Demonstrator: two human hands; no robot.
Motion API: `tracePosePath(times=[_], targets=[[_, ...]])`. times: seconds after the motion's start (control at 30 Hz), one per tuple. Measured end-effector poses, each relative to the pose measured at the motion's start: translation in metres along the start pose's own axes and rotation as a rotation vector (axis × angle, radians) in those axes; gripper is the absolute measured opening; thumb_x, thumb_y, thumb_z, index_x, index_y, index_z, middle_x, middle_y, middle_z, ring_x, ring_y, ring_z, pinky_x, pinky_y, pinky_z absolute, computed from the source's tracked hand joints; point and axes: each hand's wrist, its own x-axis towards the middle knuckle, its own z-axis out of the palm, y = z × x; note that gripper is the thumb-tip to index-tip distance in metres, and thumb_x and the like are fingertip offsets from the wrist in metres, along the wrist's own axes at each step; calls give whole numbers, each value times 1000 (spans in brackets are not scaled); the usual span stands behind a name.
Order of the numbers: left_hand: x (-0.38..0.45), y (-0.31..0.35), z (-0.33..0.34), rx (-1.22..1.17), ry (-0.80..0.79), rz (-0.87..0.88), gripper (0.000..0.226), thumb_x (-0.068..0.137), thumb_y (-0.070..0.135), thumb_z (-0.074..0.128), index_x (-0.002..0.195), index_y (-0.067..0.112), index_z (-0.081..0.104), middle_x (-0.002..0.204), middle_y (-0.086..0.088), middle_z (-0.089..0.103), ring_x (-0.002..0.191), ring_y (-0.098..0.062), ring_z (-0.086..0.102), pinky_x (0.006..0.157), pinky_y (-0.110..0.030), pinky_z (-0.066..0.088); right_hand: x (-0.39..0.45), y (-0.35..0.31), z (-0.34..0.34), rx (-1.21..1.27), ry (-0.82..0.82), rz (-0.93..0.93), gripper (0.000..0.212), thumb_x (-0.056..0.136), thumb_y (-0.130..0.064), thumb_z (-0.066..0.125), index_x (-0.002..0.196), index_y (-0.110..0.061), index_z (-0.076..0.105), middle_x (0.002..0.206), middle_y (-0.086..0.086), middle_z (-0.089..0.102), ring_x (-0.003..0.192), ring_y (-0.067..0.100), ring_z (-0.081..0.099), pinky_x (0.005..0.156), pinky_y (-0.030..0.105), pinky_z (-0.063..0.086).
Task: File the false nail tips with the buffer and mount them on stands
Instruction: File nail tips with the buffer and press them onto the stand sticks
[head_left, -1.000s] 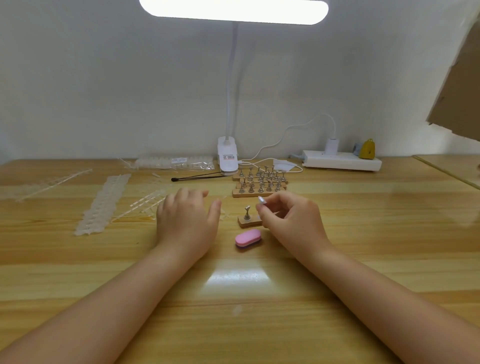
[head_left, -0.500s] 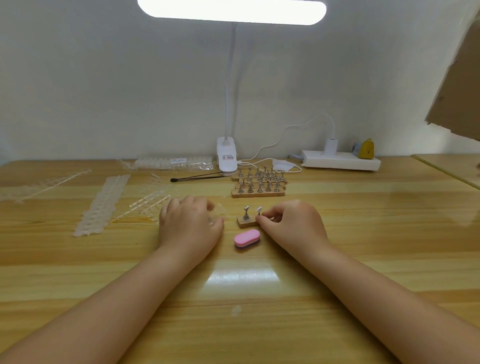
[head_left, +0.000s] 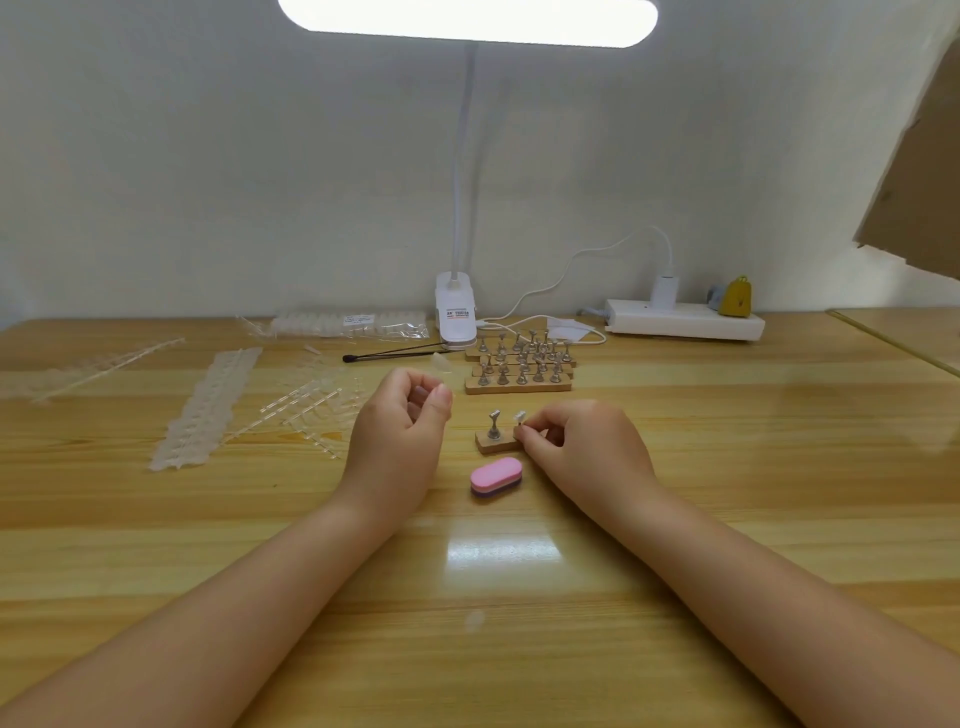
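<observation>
My right hand (head_left: 582, 447) hides the right end of the small wooden base (head_left: 496, 444) at frame centre; its fingers (head_left: 530, 434) pinch 1 stand (head_left: 519, 418) carrying a nail tip. I count 2 stands there. My left hand (head_left: 397, 431) curls loosely; whether it holds anything, I cannot tell. 1 pink buffer (head_left: 496, 475) lies on the tabletop (head_left: 727, 467) just below.

- The left hand (head_left: 397, 431) and the right hand (head_left: 587, 449) are both bare; there is no glove on them.
- No ring shows on any finger, and no watch or band shows on the wrists.
- Both forearms are uncovered up to the lower edge of the view; no sleeve shows.
- The fingernails that show are short and plain.
</observation>
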Motion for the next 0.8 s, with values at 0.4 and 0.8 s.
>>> tracePosePath(times=[0.4, 0.8], targets=[[-1, -1, 0, -61, -13, 19, 9, 97, 23, 51, 90, 27, 55, 85, 1, 63, 58, -1, 54, 59, -17, 48, 1, 1, 1, -10, 7, 10, 21, 91, -40, 59, 94, -27, 75, 79, -8, 67, 82, 14, 59, 62, 27, 39], [0, 0, 2, -82, 0, 27, 8, 100, 21, 45, 96, 25, 51, 85, 3, 53, 68, -11, 53, 58, -21, 45, -1, -2, -1, -18, 0, -24, 21, 91, -33, 58, 94, -22, 77, 79, -3, 72, 74, 14, 62, 64, 30, 50]])
